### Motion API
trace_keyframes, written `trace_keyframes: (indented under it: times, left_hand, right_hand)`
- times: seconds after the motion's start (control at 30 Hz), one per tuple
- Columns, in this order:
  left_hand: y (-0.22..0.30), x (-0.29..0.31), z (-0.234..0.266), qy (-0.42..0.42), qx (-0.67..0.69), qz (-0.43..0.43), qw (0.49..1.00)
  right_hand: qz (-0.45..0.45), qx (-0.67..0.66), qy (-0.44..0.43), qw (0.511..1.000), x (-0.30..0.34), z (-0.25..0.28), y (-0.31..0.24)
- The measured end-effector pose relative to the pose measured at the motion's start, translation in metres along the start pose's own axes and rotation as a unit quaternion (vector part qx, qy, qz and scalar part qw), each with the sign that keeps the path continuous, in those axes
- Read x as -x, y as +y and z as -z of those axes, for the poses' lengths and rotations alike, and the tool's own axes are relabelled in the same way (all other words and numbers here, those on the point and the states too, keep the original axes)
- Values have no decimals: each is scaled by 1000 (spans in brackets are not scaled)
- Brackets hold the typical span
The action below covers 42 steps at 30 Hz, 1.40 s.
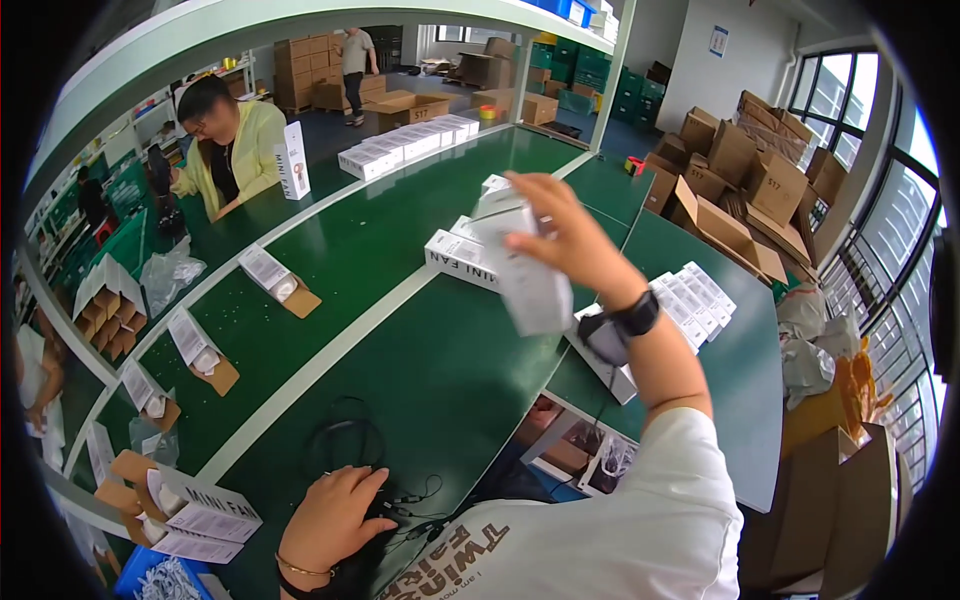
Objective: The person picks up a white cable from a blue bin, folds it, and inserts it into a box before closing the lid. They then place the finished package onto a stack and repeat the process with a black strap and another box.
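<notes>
My right hand [575, 235] is raised over the green table, its fingers and thumb gripping a white carton [537, 290], slightly blurred. Just behind it, more white cartons [462, 257] lie by the pale strip across the table. Below my right wrist, a dark corded object [603, 340] rests by another white carton [618, 380], partly hidden by my arm. My left hand [335, 515] lies on the table near my body, fingers apart and holding nothing. Thin black cables [410, 510] are beside it, and a dark cable loop [345, 430] is just beyond.
Open cartons [270, 278] line the left side; a larger pair [205, 515] stands near left. White cartons fill a group [695, 300] at right and a row [410, 143] at the back. A co-worker [235, 145] sits across the table. Brown boxes [740, 170] pile up at right.
</notes>
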<state>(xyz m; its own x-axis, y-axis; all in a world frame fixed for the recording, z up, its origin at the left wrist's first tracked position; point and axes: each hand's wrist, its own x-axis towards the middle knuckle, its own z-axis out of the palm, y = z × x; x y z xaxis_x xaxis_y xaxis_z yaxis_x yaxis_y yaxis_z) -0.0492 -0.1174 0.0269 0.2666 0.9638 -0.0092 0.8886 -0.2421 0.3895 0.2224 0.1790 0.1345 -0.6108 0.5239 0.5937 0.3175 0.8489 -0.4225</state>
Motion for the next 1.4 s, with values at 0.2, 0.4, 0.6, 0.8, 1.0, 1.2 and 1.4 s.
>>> trace_keyframes:
  times: [0.2,0.4,0.6,0.8,1.0,1.2,1.4]
  left_hand:
    - [-10,-11,-8,-21,50,4,999]
    - [-7,-7,-10,-8,7,46,999]
    - [7,-6,-22,-30,-2,69,997]
    - [1,-10,-32,6,-107,100,989]
    - [-22,-15,-34,5,-110,123,986]
    - [-45,-13,-19,190,-134,114,966]
    - [-32,10,27,438,-88,138,884]
  right_hand:
    - [-233,336,34,912,64,132,116]
    - [-257,502,-68,823,136,218,223]
    - [-264,494,-40,828,183,242,293]
    - [-365,431,-145,812,246,267,434]
    - [-13,399,-126,908,85,146,311]
    - [180,82,-272,942,-14,-53,-2]
    - [178,-145,-386,893,-4,-182,-141]
